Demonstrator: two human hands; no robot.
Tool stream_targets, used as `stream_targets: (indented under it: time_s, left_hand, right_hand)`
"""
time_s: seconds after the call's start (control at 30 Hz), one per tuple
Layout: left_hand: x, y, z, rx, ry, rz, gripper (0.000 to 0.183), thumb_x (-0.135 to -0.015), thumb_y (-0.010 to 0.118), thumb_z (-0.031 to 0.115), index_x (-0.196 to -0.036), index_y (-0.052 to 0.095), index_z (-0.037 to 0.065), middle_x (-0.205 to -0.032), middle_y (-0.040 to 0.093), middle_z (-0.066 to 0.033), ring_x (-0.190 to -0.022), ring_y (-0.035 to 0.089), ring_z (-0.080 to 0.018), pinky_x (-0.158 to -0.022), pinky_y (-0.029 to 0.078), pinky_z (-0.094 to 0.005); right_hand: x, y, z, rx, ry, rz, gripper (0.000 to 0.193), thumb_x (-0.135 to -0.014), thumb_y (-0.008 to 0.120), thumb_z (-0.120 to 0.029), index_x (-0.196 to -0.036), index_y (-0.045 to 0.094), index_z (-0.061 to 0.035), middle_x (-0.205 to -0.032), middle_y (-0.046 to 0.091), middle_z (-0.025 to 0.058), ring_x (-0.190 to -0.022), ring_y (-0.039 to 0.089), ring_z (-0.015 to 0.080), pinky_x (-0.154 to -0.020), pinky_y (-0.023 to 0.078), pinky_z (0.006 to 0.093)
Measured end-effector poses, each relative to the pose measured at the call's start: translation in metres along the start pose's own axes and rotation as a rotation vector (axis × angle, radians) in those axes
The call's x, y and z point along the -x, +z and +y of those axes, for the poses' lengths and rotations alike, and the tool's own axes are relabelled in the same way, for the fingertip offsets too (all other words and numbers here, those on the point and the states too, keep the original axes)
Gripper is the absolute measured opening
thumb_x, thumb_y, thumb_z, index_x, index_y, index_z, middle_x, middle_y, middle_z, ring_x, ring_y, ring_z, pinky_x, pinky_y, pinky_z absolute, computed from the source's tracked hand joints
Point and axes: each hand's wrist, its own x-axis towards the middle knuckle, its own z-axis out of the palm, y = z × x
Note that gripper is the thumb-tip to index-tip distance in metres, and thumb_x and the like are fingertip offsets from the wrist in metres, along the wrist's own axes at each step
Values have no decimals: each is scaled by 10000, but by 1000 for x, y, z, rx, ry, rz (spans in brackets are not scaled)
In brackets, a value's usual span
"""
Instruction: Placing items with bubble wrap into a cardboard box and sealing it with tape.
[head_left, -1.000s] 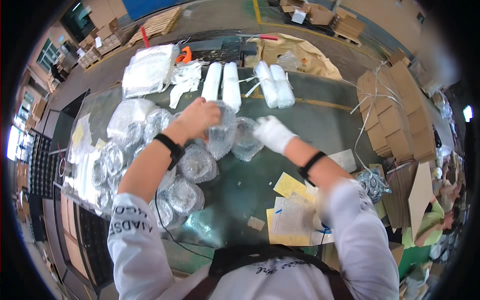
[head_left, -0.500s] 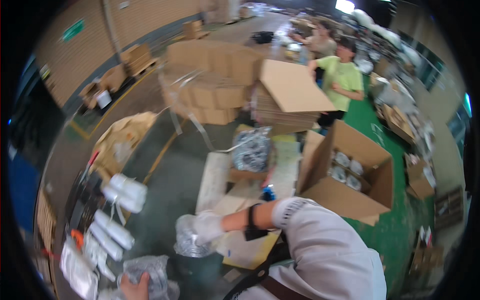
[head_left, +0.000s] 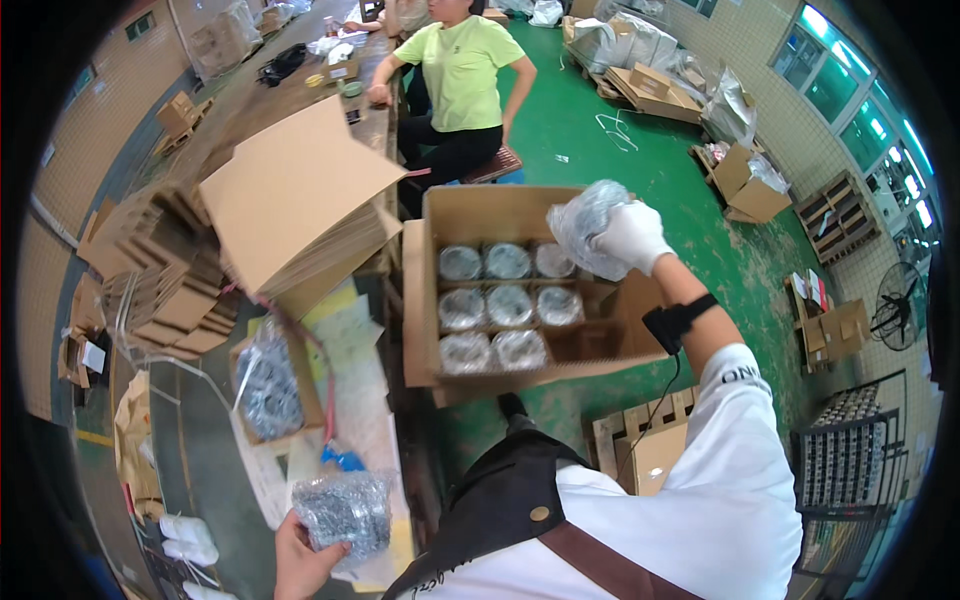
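Observation:
Gloved in white, my right hand (head_left: 634,238) grips a bubble-wrapped bundle (head_left: 588,228) over the right part of an open cardboard box (head_left: 418,290). Cardboard dividers (head_left: 590,338) split this box into compartments, and several hold round wrapped items (head_left: 510,306). At the lower left, my bare left hand (head_left: 306,558) is closed on another bubble-wrapped bundle (head_left: 345,510), held above the papers on the table. The wrapping hides what is inside both bundles. Left of the large box, a smaller carton (head_left: 300,385) holds more wrapped items (head_left: 268,385).
A stack of flat cardboard sheets (head_left: 300,200) stands beyond the small carton. Past the box, a person in a yellow-green shirt (head_left: 455,75) sits at the long table. A pallet with a carton (head_left: 655,455) lies on the floor near my right side.
My view has turned right. My right hand has lifted its bundle from the table to above the large box. My left hand has brought its bundle up near the papers.

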Motion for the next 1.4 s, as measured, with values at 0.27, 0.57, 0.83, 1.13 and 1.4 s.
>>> stream_targets:
  time_s: [0.27,0.57,0.83,1.13,1.4]
  left_hand:
    - [-119,174,150,-540,459,-59,497,-621,708,-21,-1083,527,-14,-1021,594,-135,-960,596,-281,-852,466,-364]
    - [-223,324,172,-795,691,-499,467,-622,730,49,-1040,529,-14,-964,529,-167,-932,543,-358,-818,450,-379]
    - [-236,369,140,-783,599,-630,443,-640,723,84,-1013,510,-22,-990,497,-184,-948,520,-371,-806,448,-399]
    - [-311,479,95,-951,723,-715,417,-683,678,134,-1014,473,-14,-999,505,-213,-935,534,-405,-798,458,-455]
    - [-336,571,-21,-1274,1189,-695,247,-707,605,45,-926,500,5,-960,513,-159,-865,581,-287,-645,520,-365]
  right_hand:
    - [-111,184,78,314,-239,254,217,-817,541,-205,-874,730,-115,-869,710,104,-757,682,286,-652,506,450]
    - [-131,169,95,276,-191,-435,244,-814,610,-221,-1009,724,-129,-1007,705,63,-960,669,257,-770,516,454]
    - [-148,276,120,367,-234,-143,303,-865,572,-245,-1124,684,-135,-1199,635,111,-1127,589,302,-884,462,469]
    - [-118,24,144,-991,-169,233,311,-844,608,-224,-1059,618,1,-967,668,189,-886,652,303,-803,504,350]
    - [114,3,256,-1241,629,574,157,-912,548,-93,-1010,606,16,-919,660,99,-854,627,168,-822,469,279]
